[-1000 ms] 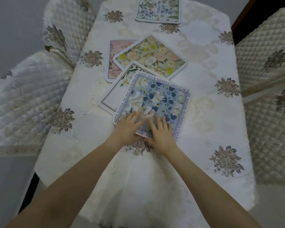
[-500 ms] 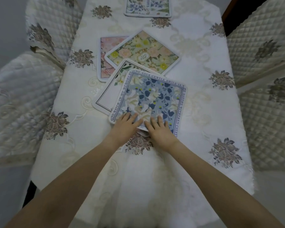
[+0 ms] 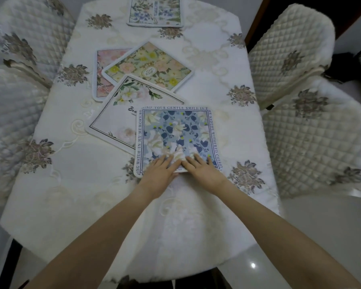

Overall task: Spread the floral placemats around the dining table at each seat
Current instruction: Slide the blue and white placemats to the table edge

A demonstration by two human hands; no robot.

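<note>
- Blue placemat (image 3: 176,134) lying flat at the near end of the dining table (image 3: 227,126), squared to the near table edge, its far-left part overlapping the white placemat (image 3: 115,119).
- Left hand (image 3: 157,171) and right hand (image 3: 202,170) pressed palm-down, fingers spread, on the blue placemat's near edge; nothing gripped, only flat contact.
- Beyond the blue placemat: white placemat, then yellow placemat (image 3: 148,67) over pink placemat (image 3: 104,74), all skewed and unplaced; green placemat (image 3: 155,11) alone at the far end.
- Long axis of the blue placemat hard to judge, nearly square; lettered border reading along the edges, top edge toward the far end.
- Risk: pulling the blue placemat nearer could drag the white placemat beneath, or ruck the tablecloth (image 3: 71,184).
</note>
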